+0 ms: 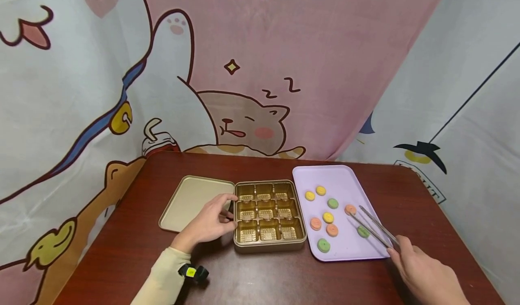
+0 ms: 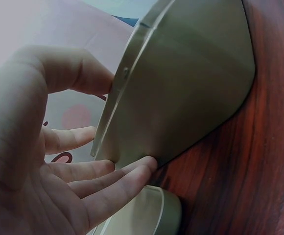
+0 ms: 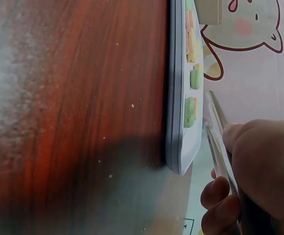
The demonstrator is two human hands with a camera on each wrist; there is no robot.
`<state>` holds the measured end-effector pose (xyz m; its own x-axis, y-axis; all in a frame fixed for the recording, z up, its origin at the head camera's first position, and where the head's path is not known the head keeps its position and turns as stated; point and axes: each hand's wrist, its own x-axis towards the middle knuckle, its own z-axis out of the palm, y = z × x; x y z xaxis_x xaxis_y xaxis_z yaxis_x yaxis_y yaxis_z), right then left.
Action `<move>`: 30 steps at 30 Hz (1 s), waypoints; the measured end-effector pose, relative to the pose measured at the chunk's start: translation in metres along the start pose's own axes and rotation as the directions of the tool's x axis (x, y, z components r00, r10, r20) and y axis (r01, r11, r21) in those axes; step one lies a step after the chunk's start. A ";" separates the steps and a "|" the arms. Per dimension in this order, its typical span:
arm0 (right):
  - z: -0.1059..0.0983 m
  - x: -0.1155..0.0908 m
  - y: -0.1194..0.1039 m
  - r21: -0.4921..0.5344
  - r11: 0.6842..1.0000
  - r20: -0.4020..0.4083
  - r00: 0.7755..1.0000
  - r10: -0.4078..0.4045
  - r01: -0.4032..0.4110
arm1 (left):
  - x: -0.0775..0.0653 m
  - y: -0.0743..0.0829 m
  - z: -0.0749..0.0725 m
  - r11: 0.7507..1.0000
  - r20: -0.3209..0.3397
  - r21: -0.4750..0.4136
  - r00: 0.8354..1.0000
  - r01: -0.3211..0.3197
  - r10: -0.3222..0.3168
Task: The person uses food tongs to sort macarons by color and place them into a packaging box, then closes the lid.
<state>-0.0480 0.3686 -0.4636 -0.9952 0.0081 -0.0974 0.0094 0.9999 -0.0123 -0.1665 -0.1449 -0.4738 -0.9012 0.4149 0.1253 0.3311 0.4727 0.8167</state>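
My left hand [image 1: 210,222] touches the left side of a gold box [image 1: 270,246], its thumb and fingertips at the rim and wall. The fingers are extended, also in the left wrist view, against the box's side [image 2: 191,68]. In my right hand [image 1: 426,269] is a pair of metal tongs [image 1: 375,230], arms spread, reaching over a lilac tray [image 1: 345,251]. One tong tip overlaps an orange macaron [image 1: 350,209] in the head view; the other tip lies to its right. A green macaron [image 1: 363,232] sits beneath the tong arms.
The box holds a gold insert [image 1: 266,219] of several compartments with nothing in them. Left of it lies a flat gold lid [image 1: 195,201]. Several yellow, green and orange macarons [image 1: 328,217] are spread over the tray. A patterned cloth [image 1: 325,48] hangs behind the table [image 1: 260,282].
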 end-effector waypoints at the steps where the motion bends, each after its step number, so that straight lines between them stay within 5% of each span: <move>1: 0.000 0.001 -0.001 0.000 1.000 0.002 1.000 -0.004 0.004 | 0.000 0.000 0.000 1.000 -0.001 -0.001 1.000 -0.002 0.002; 11: -0.001 0.017 -0.008 0.035 0.999 0.048 0.999 0.017 -0.019 | 0.000 -0.004 0.000 1.000 0.006 -0.003 1.000 -0.003 0.003; 30: -0.002 0.018 -0.017 -0.042 0.998 -0.041 0.998 -0.045 0.043 | 0.001 -0.003 0.000 1.000 0.002 -0.008 1.000 -0.010 0.010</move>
<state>-0.0659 0.3515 -0.4631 -0.9978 -0.0364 -0.0560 -0.0378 0.9990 0.0254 -0.1682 -0.1465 -0.4761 -0.8972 0.4214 0.1322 0.3380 0.4624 0.8197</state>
